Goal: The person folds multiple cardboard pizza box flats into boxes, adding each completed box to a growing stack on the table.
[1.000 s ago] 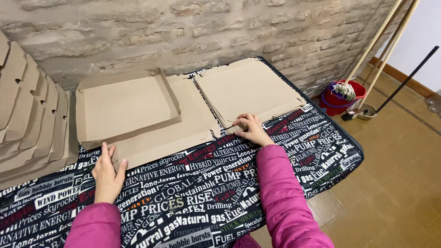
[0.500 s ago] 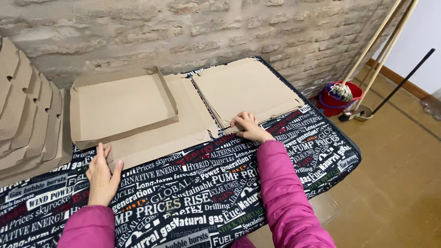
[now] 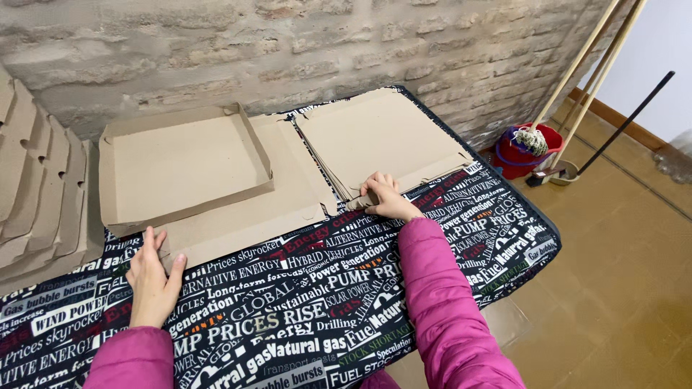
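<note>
Left hand [image 3: 153, 277] lies flat and open, pinning the near corner of the half-folded cardboard box [image 3: 194, 180] on the bench [image 3: 303, 310], while the right hand [image 3: 386, 198], fingers curled, grips the near edge of the flat cardboard stack [image 3: 382, 140] just beyond it.

To my left, folded boxes [image 3: 36, 194] stacked by the brick wall [image 3: 288, 50]; to my right, red bucket [image 3: 526, 148] with mop [image 3: 535, 137]; broom handles [image 3: 591, 65]; tiled floor [image 3: 620, 288].

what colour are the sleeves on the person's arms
Bright pink, on both sleeves, seen best in the head view, the only one.
</note>
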